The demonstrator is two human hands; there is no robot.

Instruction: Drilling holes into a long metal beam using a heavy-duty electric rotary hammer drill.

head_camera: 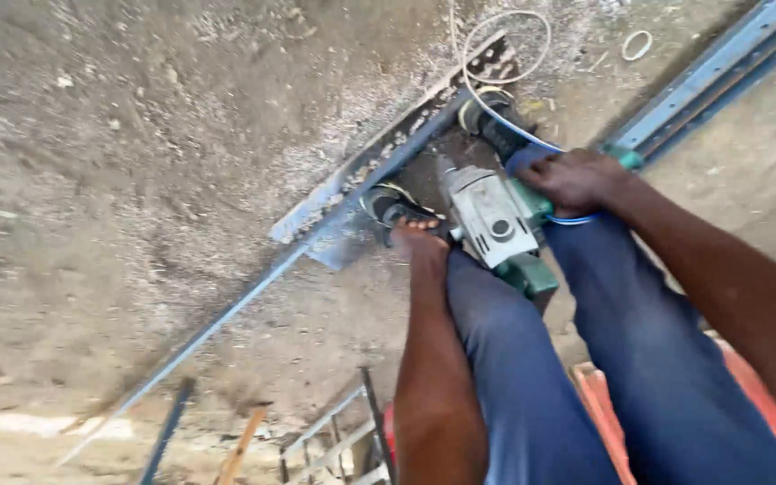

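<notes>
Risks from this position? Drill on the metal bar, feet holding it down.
1. Both feet pin the metal bar right beside the drill; if the bit slips, it could hit a shoe.
2. The cord loops loose on the ground near the far foot and might snag or trip.
3. The left hand rests near the drill's front end while the right hand holds the body; a jam could twist the tool against the wrists.
</notes>
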